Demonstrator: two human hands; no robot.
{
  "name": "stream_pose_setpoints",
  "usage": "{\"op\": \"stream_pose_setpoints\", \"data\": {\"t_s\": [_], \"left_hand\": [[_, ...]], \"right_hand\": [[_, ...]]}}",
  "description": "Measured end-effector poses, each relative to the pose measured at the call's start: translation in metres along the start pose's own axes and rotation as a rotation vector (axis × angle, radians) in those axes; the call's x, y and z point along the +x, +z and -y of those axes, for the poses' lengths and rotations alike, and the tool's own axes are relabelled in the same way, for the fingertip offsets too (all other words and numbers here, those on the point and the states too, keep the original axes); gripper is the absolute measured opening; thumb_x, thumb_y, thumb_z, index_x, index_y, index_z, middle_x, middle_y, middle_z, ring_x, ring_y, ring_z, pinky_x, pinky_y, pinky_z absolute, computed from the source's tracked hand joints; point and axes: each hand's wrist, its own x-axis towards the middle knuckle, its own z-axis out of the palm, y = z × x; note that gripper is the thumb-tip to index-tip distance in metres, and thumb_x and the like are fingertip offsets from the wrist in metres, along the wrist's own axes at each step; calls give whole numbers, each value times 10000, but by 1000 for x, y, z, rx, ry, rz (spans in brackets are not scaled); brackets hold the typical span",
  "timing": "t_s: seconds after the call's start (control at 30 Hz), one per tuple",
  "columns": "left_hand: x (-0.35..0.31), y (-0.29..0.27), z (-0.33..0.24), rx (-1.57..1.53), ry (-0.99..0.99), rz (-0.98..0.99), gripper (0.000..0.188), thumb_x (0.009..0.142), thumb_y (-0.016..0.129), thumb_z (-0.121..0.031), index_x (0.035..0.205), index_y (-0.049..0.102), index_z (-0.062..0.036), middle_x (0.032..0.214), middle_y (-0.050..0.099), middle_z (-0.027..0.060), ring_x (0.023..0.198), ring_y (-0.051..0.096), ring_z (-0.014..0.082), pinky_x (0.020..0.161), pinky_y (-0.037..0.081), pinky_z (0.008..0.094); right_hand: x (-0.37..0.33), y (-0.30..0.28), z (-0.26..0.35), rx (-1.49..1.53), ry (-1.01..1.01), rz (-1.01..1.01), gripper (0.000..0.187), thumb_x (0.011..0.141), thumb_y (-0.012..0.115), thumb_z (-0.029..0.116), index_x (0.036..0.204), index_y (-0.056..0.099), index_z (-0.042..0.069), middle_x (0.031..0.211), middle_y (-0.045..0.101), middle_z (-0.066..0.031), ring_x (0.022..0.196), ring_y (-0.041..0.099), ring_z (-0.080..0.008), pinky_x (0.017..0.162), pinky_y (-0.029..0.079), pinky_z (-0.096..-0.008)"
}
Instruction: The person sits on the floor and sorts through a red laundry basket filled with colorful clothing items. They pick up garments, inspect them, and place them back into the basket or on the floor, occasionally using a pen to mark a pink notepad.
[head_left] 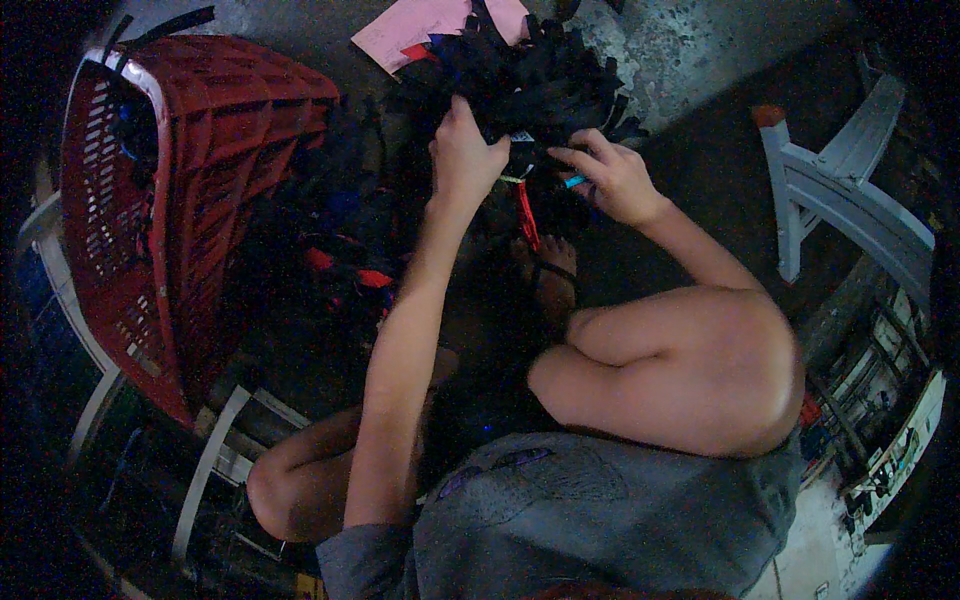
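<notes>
A large bundle of black strips [530, 85], seemingly straps, lies in front of me at the top of the view. My left hand [465, 160] is closed on the bundle's near edge, its thumb pointing right toward a small white label [521, 139]. Just right of it, my right hand [612, 178] pinches a slim thing with a light-blue part [574, 182]; its kind is too dark to make out. Between the hands a narrow red strip [527, 212] hangs down toward my sandalled foot [556, 280].
At the left a red plastic basket [240, 120] lies tipped on its side. Dark pieces with red parts [345, 270] are heaped beside it. Pink sheets [410, 30] lie behind the bundle. To the right stands a grey plastic stool or chair [840, 190]. The floor is dim.
</notes>
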Motion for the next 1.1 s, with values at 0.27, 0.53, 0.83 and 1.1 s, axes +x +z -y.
{"op": "stream_pose_setpoints", "data": {"t_s": [0.27,0.53,0.83,1.1], "left_hand": [[-9,3,1,114,-2,11,708,676,737,-193,1227,372,61,1096,530,263,974,562,414,837,470,449],[-29,-4,-30,155,-41,187,771,676,745,-171,1292,328,30,1153,505,267,1046,524,402,886,427,470],[-60,-24,1,313,106,175,713,655,730,-104,1256,366,19,1199,423,262,932,572,408,797,498,431],[-111,4,10,270,64,339,776,663,742,-179,1301,338,-1,1331,335,238,1124,465,409,914,436,439]], "right_hand": [[18,7,14,-203,-123,30,406,744,568,131,1149,571,158,882,509,-34,659,563,-198,559,464,-320],[9,-58,49,-118,-127,238,370,722,557,104,1092,557,113,936,505,-39,755,593,-203,611,466,-346],[72,-183,7,-127,125,-94,267,670,528,-42,921,602,14,830,536,-120,709,548,-279,643,440,-307],[168,-193,-119,-91,344,339,409,837,586,323,1023,568,-41,826,611,-185,816,594,-282,746,466,-366]]}}
